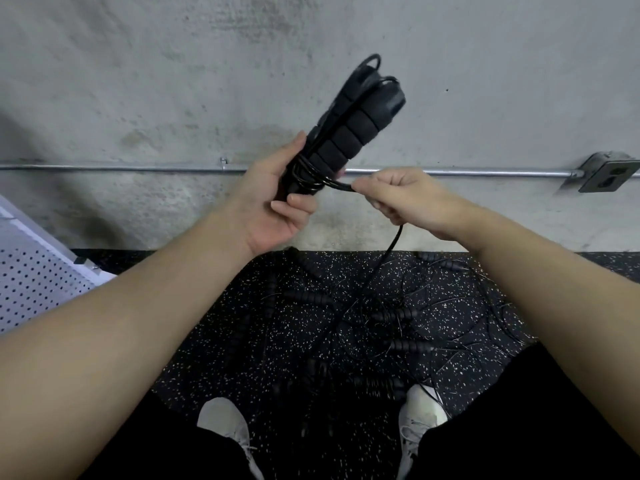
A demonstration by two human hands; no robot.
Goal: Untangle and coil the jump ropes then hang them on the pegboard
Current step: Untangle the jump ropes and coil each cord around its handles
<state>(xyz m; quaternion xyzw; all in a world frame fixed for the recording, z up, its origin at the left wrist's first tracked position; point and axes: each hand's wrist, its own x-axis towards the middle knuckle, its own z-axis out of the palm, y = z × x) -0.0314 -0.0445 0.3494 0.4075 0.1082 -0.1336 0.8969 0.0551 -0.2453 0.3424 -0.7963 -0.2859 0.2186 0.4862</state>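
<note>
Right now your left hand [273, 199] grips the bundled jump rope handles [343, 133], held tilted up in front of the wall w/ cord wrapped round their lower end. Your right hand [398, 199] pinches the cord [337, 184] just beside them (its tail drops to the floor). More tangled ropes [391, 320] lie below on the floor; pegboard [34, 271] at far left.

Black floor [214, 341] w/ white specks. Tangled black jump ropes [391, 323] lie on it, near 2 white shoes [225, 424].
</note>
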